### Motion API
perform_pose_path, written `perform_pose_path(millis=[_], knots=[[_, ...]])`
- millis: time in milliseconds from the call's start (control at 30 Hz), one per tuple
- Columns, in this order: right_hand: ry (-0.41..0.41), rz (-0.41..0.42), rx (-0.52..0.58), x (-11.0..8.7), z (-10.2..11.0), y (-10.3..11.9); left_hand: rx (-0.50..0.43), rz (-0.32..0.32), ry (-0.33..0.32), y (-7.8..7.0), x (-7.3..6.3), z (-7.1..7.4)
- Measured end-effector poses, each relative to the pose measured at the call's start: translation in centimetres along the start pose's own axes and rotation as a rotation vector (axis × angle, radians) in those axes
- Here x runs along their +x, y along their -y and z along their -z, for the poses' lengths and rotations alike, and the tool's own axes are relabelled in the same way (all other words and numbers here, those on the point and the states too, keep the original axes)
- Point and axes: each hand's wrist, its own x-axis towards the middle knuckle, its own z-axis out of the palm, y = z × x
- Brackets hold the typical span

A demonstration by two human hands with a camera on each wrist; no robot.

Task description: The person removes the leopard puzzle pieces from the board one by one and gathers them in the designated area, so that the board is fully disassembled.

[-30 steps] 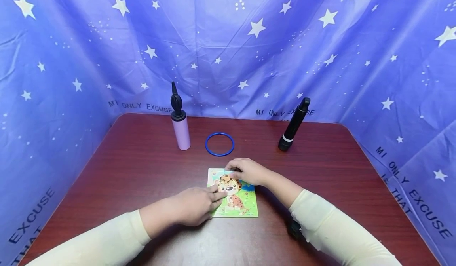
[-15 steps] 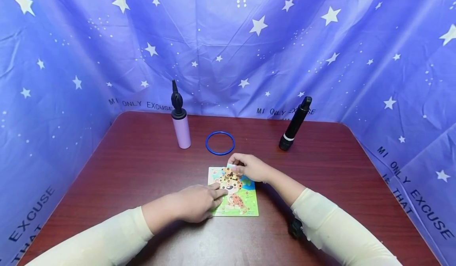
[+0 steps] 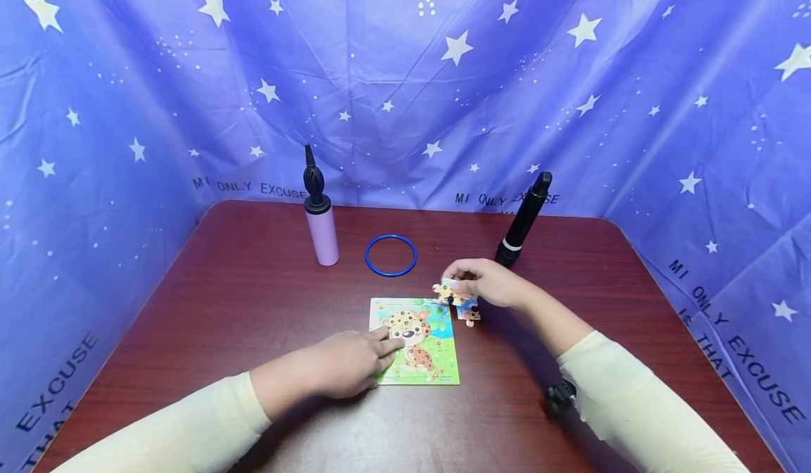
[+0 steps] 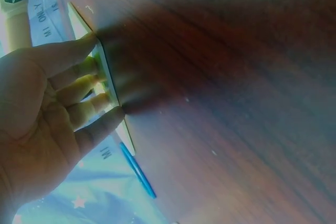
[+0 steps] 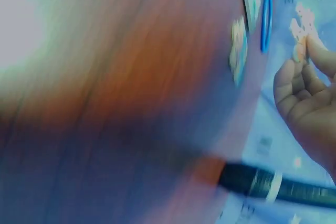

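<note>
A square jigsaw puzzle with a spotted leopard cub on green grass lies on the table. My left hand rests on its left side with fingers straight; in the left wrist view its fingertips are along the puzzle's edge. Just beyond the puzzle's upper right corner, my right hand pinches a spotted puzzle piece between thumb and fingers. The right wrist view shows that piece raised above the table. Below it, loose puzzle pieces lie beside the puzzle, partly hidden by the held piece and the hand.
A blue ring lies behind the puzzle. To its left stands a purple hand pump with a black nozzle. A black cylindrical object with a white band stands behind the right hand. Starry blue curtains enclose the table.
My right hand has lifted the puzzle piece off the top of the puzzle and carried it right, past the corner, over the loose pieces. The left hand has stayed in place.
</note>
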Motion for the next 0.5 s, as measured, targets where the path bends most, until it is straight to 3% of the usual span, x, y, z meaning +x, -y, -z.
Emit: perform_pose_path(millis=[133, 267, 367, 500], knots=[[0.021, -0.035, -0.002, -1.9, 2.0, -1.6, 0.007, 0.0, -0.006, -0.1, 0.0, -0.1], [0.077, -0.12, -0.019, -3.8, 3.4, -3.2, 0.019, -0.004, -0.013, -0.1, 0.0, -0.1], [0.094, -0.181, -0.103, -4.7, 3.8, -4.1, 0.034, -0.012, -0.018, 0.0, 0.0, -0.3], [0.046, -0.199, -0.252, -5.0, 3.6, -4.5, 0.054, -0.024, -0.032, 0.1, 0.2, -0.5]])
